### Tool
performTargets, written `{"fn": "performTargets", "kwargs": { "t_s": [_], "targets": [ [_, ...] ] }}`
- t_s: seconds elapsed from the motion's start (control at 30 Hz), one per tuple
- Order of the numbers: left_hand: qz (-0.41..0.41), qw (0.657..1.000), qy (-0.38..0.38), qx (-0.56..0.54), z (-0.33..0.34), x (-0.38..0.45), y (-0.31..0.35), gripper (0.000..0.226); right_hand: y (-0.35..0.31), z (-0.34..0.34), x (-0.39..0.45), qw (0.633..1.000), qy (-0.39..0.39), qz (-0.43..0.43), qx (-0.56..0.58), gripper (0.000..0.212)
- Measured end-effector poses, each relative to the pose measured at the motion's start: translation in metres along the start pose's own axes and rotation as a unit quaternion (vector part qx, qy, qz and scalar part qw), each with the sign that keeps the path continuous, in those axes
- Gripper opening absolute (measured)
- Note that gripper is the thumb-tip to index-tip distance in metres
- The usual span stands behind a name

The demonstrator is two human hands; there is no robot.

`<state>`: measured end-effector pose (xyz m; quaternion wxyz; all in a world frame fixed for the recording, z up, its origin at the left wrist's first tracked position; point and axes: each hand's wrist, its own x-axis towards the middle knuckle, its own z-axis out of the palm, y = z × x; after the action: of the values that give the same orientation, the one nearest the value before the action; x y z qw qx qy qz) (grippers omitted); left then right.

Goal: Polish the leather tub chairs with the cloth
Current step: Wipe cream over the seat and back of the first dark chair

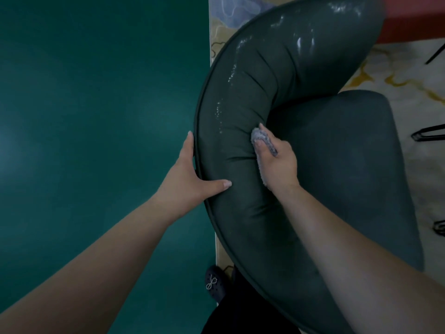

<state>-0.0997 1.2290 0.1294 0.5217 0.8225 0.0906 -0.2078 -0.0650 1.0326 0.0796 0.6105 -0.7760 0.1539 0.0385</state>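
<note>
A dark green leather tub chair fills the middle and right of the view, seen from above; its curved padded back wraps round the seat cushion. My right hand holds a grey fluffy cloth bunched under its fingers and presses it against the inner side of the backrest, where back meets seat. My left hand rests on the outer rim of the backrest, thumb on top and fingers flat along the outside. Shiny wet streaks show on the upper part of the back.
A teal floor lies to the left. Under the chair is a pale carpet with gold veining. Black metal legs of other furniture stand at the right edge. A red surface shows top right. My dark shoe stands by the chair.
</note>
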Motion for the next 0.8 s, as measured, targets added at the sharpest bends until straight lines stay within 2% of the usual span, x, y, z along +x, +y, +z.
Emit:
{"fn": "performTargets", "kwargs": {
  "t_s": [0.07,0.27,0.33,0.43,0.47,0.5,0.57,0.63,0.67,0.8],
  "targets": [
    [-0.009,1.0,0.0,0.003,0.0,-0.001,0.001,0.126,0.004,-0.001,0.003,0.999,-0.015,0.033,0.029,0.037],
    [-0.019,1.0,0.005,0.017,0.0,0.0,0.003,0.125,0.003,-0.005,0.008,0.993,0.002,0.094,0.073,0.037],
    [-0.02,1.0,0.007,0.017,0.001,0.0,0.005,0.125,-0.006,-0.003,0.002,0.998,0.008,0.039,0.052,0.037],
    [-0.004,1.0,0.013,0.021,0.005,0.002,0.007,0.123,-0.015,0.009,-0.014,0.993,-0.043,-0.104,-0.019,0.039],
    [-0.003,1.0,0.014,0.019,0.007,0.001,0.007,0.123,-0.012,0.012,-0.017,0.991,-0.045,-0.12,-0.032,0.041],
    [-0.003,1.0,0.013,0.016,0.007,0.002,0.007,0.124,-0.008,0.01,-0.016,0.994,-0.033,-0.105,-0.03,0.041],
    [0.0,1.0,0.012,0.013,0.007,0.003,0.007,0.125,0.002,-0.003,-0.009,1.0,-0.001,-0.022,-0.021,0.039],
    [-0.005,1.0,0.004,0.005,0.006,0.003,0.005,0.126,0.013,-0.017,-0.005,0.998,-0.013,0.052,-0.013,0.038],
    [-0.009,1.0,0.002,0.003,0.006,0.002,0.003,0.125,0.014,-0.019,-0.006,0.998,-0.018,0.061,-0.002,0.038],
    [-0.008,1.0,0.008,0.011,0.005,0.004,0.0,0.124,-0.015,0.002,-0.016,0.998,-0.021,-0.063,0.011,0.037]
  ]
}}
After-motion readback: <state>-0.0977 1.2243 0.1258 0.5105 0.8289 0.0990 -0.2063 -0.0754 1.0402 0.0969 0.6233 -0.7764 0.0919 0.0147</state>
